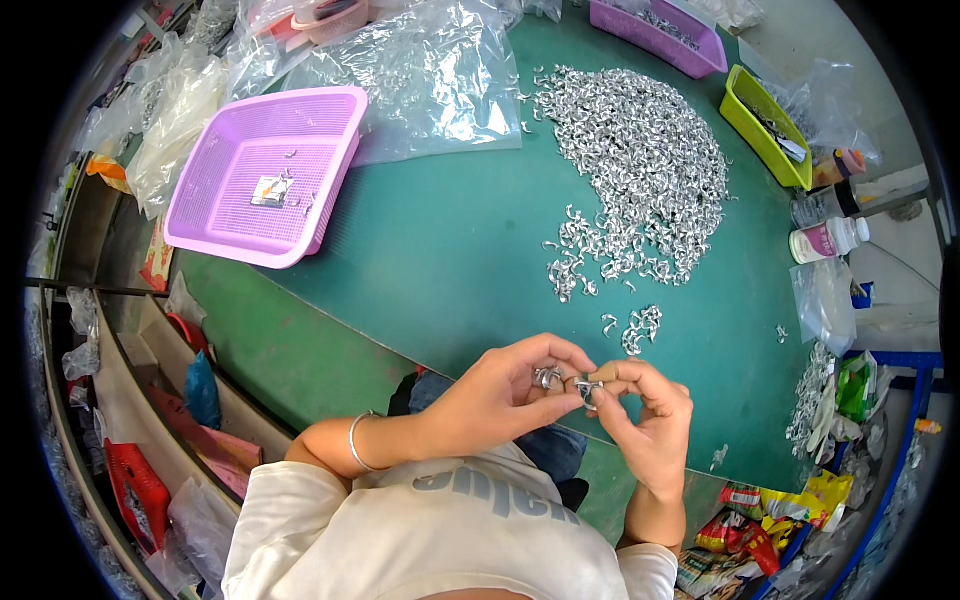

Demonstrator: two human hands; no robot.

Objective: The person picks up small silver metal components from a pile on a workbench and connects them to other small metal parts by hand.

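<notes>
My left hand (505,393) is curled in front of my chest, with a few small silver metal pieces (546,377) inside its fingers. Thumb and fingertips of my right hand (645,408) pinch a small curved silver metal piece (588,393), and the fingertips of both hands meet at it. Just beyond the hands lies a small cluster of similar pieces (641,328) on the green tabletop (430,240). Farther off spreads a large heap of curved silver metal pieces (640,165). The exact kind of these pieces is too small to tell.
A purple basket (235,165) with a few pieces inside stands at the left table edge. Behind it lies a clear plastic bag (440,90). At the far right are another purple basket (660,42), a lime-green basket (765,135) and a white bottle (828,240).
</notes>
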